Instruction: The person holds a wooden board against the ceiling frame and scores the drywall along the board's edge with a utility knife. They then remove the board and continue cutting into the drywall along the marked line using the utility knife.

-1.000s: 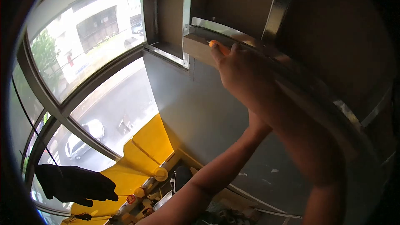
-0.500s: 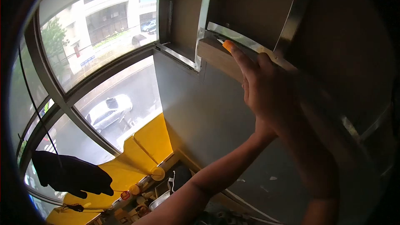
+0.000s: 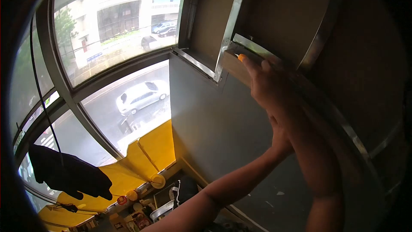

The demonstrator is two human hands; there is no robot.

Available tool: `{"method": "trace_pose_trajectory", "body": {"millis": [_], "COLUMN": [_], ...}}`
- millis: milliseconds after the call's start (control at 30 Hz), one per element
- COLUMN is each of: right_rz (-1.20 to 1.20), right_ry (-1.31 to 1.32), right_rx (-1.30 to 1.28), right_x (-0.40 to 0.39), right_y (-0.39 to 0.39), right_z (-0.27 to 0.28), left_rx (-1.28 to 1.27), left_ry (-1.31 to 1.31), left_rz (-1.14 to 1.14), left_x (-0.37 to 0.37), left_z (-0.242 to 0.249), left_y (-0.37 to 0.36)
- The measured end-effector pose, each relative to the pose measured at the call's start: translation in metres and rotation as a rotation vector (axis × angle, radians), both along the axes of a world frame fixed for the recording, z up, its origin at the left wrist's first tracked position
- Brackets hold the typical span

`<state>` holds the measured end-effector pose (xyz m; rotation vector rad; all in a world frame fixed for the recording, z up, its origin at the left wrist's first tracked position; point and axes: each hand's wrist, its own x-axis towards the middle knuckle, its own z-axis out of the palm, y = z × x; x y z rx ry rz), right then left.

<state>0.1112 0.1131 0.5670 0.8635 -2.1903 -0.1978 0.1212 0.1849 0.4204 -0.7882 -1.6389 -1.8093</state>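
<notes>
Smooth grey panel (image 3: 210, 120) spreads openly below the squared wooden strip (image 3: 237, 68), over whose near-left end the right hand (image 3: 267, 79) has its fingers clamped on an orange-tipped tool (image 3: 241, 57) with a pale point. Below the strip, the left hand (image 3: 280, 137) is partly hidden behind the right forearm, so its grip I cannot tell. Thin shiny metal edging (image 3: 255, 46) bounds the strip above, with matt brown recessed board (image 3: 281, 15) beyond; left of the strip stands a framed window (image 3: 120, 17), and well below-left, creased yellow sheeting (image 3: 159, 144) and limp black cloth (image 3: 68, 172).
</notes>
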Motion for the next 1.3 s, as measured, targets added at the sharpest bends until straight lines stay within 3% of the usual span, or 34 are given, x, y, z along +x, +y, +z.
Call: {"method": "trace_pose_trajectory", "body": {"millis": [167,233,267,333,433,633,900,967,1033,1100,1133,1233,1300], "right_rz": [0.0,-0.102,-0.107,-0.199,-0.039,-0.21,-0.11,-0.102,-0.246,-0.281,-0.295,-0.279,-0.276], "right_ry": [0.045,0.035,0.036,-0.02,0.03,0.021,0.029,0.033,0.094,0.06,0.024,-0.051,-0.092], "right_rx": [0.031,0.071,0.07,0.089,0.008,0.142,0.118,0.11,0.228,0.246,0.243,0.196,0.174], "right_x": [-0.003,0.002,0.006,0.015,0.003,0.015,0.027,0.031,0.034,0.047,0.046,0.05,0.051], "right_y": [0.001,-0.004,-0.008,-0.016,-0.013,-0.023,0.003,0.016,0.025,0.034,0.033,0.04,0.044], "right_z": [0.0,0.001,0.001,-0.001,0.006,0.01,0.014,0.012,0.011,0.012,0.014,0.013,0.013], "left_rx": [-0.045,-0.034,0.092,0.214,0.155,0.181,0.27,0.236,0.105,0.366,0.362,0.052,0.153], "left_ry": [-0.005,-0.004,-0.092,-0.181,-0.103,-0.138,-0.118,-0.108,-0.082,-0.165,-0.176,-0.227,-0.162], "left_rz": [0.102,0.12,-0.117,-0.355,-0.224,-0.177,-0.131,-0.052,0.006,-0.307,-0.318,-0.076,-0.161], "left_x": [-0.003,-0.001,0.0,0.0,0.005,0.009,0.005,0.005,0.008,0.008,0.012,0.012,0.019], "left_z": [-0.005,-0.01,-0.015,-0.017,-0.017,-0.01,-0.01,-0.007,-0.001,-0.002,-0.004,-0.002,0.008], "left_y": [0.004,0.007,0.009,0.01,0.005,0.002,0.003,0.003,0.0,0.002,0.002,-0.005,-0.009]}}
